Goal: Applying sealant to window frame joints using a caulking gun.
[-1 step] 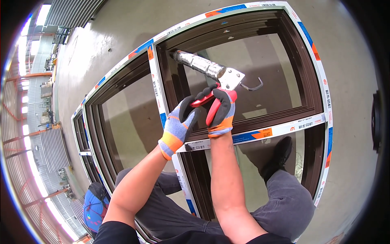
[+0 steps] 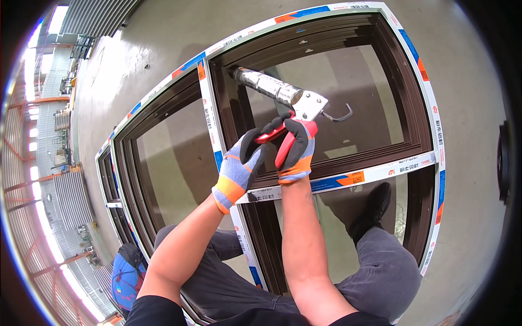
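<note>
A caulking gun (image 2: 307, 106) with red handles, a silvery barrel and a hooked rod reaches across a pane opening. Its nozzle end points up and left, at the inner corner of the dark brown window frame (image 2: 423, 142). My left hand (image 2: 238, 163), in a grey-blue, orange and black glove, has its fingers wrapped round the front red handle. Around the rear red lever, my right hand (image 2: 297, 149) is closed in a matching glove. The nozzle tip is hard to make out against the dark corner.
The large frame lies on the grey floor (image 2: 467, 217), its edges covered with white, blue and orange protective tape (image 2: 209, 117). My right shoe (image 2: 375, 209) is inside a lower opening. A blue bag (image 2: 128, 277) lies at the lower left. Stacked corrugated sheets (image 2: 95, 17) stand far left.
The caulking gun's nozzle end has shifted very slightly along the corner. Both hands keep their hold, otherwise nothing visibly differs.
</note>
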Available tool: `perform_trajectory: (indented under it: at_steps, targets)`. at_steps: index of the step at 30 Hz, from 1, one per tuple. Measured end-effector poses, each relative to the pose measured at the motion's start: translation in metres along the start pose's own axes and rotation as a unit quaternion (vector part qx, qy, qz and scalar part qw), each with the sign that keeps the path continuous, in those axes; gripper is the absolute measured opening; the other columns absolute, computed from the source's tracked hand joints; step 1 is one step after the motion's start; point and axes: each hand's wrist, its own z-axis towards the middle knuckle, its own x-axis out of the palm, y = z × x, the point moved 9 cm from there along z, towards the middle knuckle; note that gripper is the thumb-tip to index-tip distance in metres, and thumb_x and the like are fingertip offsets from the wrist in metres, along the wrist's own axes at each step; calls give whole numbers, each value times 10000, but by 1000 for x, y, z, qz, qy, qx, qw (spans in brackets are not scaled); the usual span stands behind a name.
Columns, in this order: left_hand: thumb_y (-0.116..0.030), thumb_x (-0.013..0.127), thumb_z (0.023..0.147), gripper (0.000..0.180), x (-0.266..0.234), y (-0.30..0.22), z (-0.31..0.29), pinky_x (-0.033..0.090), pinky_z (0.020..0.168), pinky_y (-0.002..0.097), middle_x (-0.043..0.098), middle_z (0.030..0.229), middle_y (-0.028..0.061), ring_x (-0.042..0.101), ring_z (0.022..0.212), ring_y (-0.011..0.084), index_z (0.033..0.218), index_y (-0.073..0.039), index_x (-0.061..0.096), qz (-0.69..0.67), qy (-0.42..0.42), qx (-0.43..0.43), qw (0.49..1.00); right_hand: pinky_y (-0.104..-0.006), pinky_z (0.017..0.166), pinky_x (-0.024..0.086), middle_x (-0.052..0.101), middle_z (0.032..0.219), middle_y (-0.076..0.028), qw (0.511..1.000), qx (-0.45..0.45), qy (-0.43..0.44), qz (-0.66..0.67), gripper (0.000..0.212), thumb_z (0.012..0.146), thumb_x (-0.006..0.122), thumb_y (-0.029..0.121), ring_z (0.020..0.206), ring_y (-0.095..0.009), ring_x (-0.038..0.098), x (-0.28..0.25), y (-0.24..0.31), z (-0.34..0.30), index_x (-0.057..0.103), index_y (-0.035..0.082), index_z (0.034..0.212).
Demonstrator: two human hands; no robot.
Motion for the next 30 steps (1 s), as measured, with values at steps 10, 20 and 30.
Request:
perform_trajectory:
  at_steps: [10, 20, 30]
  targets:
    - [-121, 655, 959, 401, -2, 2, 2, 473, 873, 247, 654, 1110, 38, 567, 990, 83, 1334, -12, 566, 20, -4, 12, 1000, -439, 721, 563, 635, 781, -173, 999, -11, 0, -47, 221, 818, 557, 127, 708, -322, 662, -2, -5, 9, 550, -36, 966]
    - [-136, 623, 976, 342, 6, -1, -2, 482, 889, 259, 665, 1102, 46, 592, 1003, 99, 1286, 7, 592, 9, 17, -12, 1000, -366, 626, 549, 638, 712, -162, 999, 5, -22, -44, 212, 798, 559, 129, 626, -269, 649, -1, 13, -2, 603, -70, 855]
    - [-155, 620, 981, 326, 6, -8, -2, 472, 899, 258, 669, 1106, 59, 591, 1007, 110, 1257, 17, 604, 0, 23, -11, 1000, -397, 685, 550, 642, 753, -153, 996, -10, -8, -93, 248, 821, 567, 158, 669, -277, 652, 3, 16, -8, 569, -30, 981]
